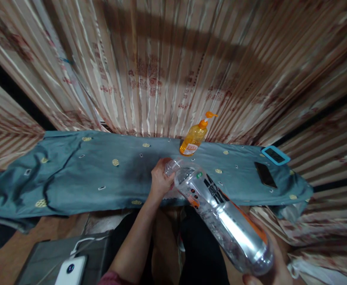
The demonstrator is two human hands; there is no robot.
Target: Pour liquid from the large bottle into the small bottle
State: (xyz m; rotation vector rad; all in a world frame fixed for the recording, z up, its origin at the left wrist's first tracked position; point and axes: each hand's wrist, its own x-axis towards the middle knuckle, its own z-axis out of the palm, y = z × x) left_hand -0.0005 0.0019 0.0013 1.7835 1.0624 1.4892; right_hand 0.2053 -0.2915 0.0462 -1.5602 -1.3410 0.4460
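A large clear plastic bottle (220, 221) with a silver, black and orange label lies slanted across the front of the bench. My right hand (275, 263) grips its base at the lower right, some fingers hidden behind it. At the bottle's upper left end, my left hand (160, 178) is closed on a clear plastic piece (171, 167); whether this piece is joined to the bottle I cannot tell. Just beyond stands a pump bottle (194, 138) of orange liquid with an orange pump head, touched by neither hand.
A green patterned cloth (81, 174) covers the narrow bench. Toward its right end lie a black phone (265, 174) and a blue-framed digital clock (275, 155). Striped curtains (173, 71) hang behind and at both sides. A white power bank (71, 271) with a cable rests on a grey box (36, 257) at lower left.
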